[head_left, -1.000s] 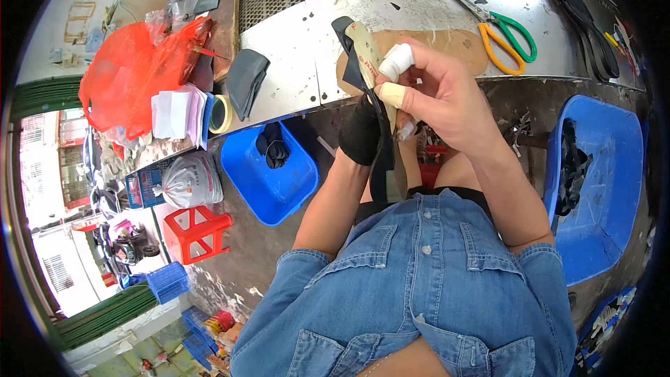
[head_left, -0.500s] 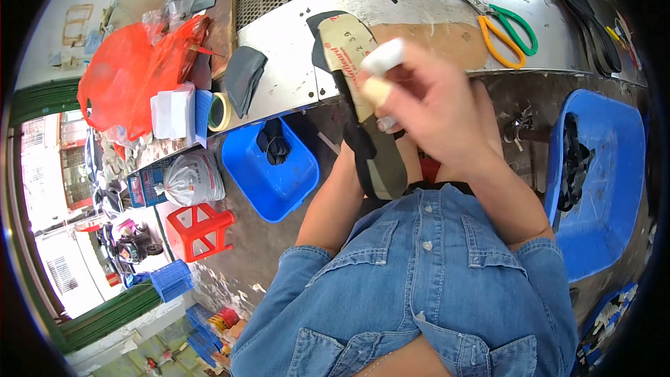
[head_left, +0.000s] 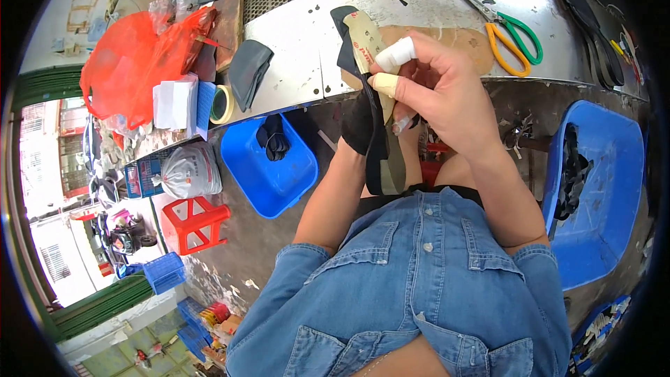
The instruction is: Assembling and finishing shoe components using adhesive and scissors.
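Observation:
A long beige shoe insole [head_left: 364, 36], with black material along its left edge and a dark olive lower end, hangs in front of me, tilted over the bench edge. My left hand [head_left: 359, 124] holds it from the left. Black covering hides most of that hand; I cannot tell whether it is a glove or loose fabric. Wrapped in pale tape at thumb and index finger, my right hand [head_left: 447, 87] pinches the black edging [head_left: 368, 78] at the insole's middle.
On the metal bench [head_left: 293, 42] lie scissors [head_left: 513, 38], a brown sheet [head_left: 474, 49], folded dark pieces [head_left: 250, 70], a tape roll [head_left: 221, 103] and a red plastic bag [head_left: 132, 73]. Blue bins [head_left: 269, 181] [head_left: 607, 202] stand on either side below. A red stool [head_left: 197, 223] is at left.
My right hand has come in to the black edging, its thumb and index finger now closing on it. The insole has turned edge-on and shifted slightly right in the view.

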`<state>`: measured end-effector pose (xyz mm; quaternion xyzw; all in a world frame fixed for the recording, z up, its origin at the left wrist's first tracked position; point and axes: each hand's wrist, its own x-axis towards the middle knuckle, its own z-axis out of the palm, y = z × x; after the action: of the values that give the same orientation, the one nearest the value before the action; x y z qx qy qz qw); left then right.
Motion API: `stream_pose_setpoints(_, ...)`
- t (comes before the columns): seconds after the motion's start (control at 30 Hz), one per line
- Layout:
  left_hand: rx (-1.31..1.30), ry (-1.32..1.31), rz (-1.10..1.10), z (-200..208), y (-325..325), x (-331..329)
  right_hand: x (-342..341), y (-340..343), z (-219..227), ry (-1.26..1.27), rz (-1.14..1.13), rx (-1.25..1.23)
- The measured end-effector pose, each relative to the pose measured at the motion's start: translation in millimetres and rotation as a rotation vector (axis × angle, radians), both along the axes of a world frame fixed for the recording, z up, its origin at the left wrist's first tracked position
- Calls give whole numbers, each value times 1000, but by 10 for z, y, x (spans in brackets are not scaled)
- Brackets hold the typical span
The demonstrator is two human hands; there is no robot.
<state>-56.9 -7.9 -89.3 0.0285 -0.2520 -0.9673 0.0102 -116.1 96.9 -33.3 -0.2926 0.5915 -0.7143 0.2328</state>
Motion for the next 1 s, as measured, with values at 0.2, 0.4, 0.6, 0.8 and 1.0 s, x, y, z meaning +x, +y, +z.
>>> stream_pose_setpoints(0.2, -258, -158, 167, -2, 30, 1, 32, -49, 19, 119, 21, 33)
stream_pose_setpoints(0.4, -407, -149, 167, -20, -120, 53, 62, -23, -9, -105, 5, -59)
stream_pose_setpoints(0.6, -485, -230, 128, 8, -233, 32, -75, 43, -145, 67, -18, -66)
stream_pose_setpoints(0.8, -684, -319, 228, 236, -275, 20, -120, 67, -261, 69, -165, -122)
stream_pose_setpoints(1.0, -784, -380, 247, 311, -293, 12, -338, 152, -259, -212, 8, -55)
